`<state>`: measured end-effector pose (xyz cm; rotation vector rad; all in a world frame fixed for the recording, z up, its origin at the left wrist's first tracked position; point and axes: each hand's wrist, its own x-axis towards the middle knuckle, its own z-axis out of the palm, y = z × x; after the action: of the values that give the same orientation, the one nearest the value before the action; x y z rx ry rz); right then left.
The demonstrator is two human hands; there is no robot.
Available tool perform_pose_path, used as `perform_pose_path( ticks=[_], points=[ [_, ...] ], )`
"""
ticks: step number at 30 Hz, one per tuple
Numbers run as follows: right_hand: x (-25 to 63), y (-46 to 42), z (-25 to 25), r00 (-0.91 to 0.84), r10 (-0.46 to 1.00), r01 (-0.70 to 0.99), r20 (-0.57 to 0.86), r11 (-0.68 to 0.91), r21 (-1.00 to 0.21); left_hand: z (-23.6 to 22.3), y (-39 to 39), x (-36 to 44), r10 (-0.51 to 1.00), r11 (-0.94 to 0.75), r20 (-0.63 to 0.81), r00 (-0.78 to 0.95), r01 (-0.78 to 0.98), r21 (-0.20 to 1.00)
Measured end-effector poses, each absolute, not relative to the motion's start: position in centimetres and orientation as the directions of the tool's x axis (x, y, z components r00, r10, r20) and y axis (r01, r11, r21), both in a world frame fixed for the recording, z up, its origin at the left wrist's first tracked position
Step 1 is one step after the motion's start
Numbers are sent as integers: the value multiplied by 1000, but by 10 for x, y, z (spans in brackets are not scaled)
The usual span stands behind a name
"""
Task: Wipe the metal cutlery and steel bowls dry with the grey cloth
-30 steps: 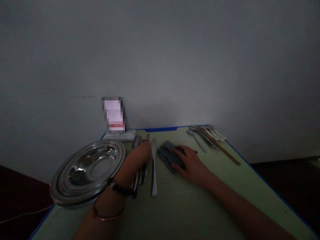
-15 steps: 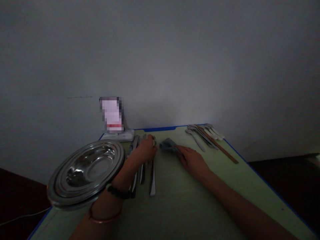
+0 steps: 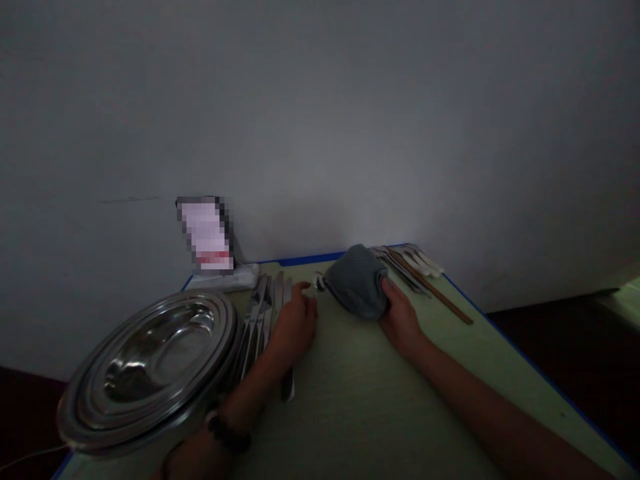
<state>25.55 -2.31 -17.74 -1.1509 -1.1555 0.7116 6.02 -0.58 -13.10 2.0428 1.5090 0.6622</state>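
Note:
My left hand point(image 3: 295, 321) is closed, its fingers around the handle of a small metal spoon point(image 3: 319, 281), whose shiny bowl pokes out past the fingertips. Much of the handle is hidden. A grey-blue cloth point(image 3: 357, 283) hangs bunched in my right hand point(image 3: 401, 320), which grips its right side. The cloth's left edge comes close to the spoon's bowl; whether they touch is hard to make out. Under and beside my left forearm lie several table knives point(image 3: 260, 312), partly covered by the arm.
Stacked metal plates point(image 3: 150, 363) stand at the left. Behind them a phone point(image 3: 206, 233) leans on a white stand point(image 3: 225, 277). Several spoons and forks point(image 3: 410, 277) lie at the back right with wooden chopsticks point(image 3: 440, 295). A wall rises behind the blue-edged green table point(image 3: 350, 413).
The cloth has opened out and looks larger, lifted in my right hand over the spot where a spoon lay. My left hand has shifted slightly nearer, and the view has turned a little right.

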Motion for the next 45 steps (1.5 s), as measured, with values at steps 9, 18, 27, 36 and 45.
perform_pose_path(
  ticks=[9, 18, 27, 36, 45],
  points=[
    [233, 5, -177, 352, 916, -174, 192, 266, -948, -147, -22, 66, 989, 77, -66, 135, -77, 994],
    [213, 24, -178, 218, 936, 31, 276, 276, -961, -142, -16, 60, 992, 76, -58, 113, -167, 983],
    [212, 14, -153, -101, 994, -552, 49, -15, -834, -139, -15, 61, 995, -2, -16, 103, 170, 985],
    [215, 18, -163, -102, 982, -692, -160, -186, -698, -134, -18, 64, 958, 124, -164, 234, 178, 976],
    [219, 15, -157, -112, 983, -718, -147, -182, -671, -138, -24, 65, 960, 132, -150, 236, 91, 987]
  ],
)
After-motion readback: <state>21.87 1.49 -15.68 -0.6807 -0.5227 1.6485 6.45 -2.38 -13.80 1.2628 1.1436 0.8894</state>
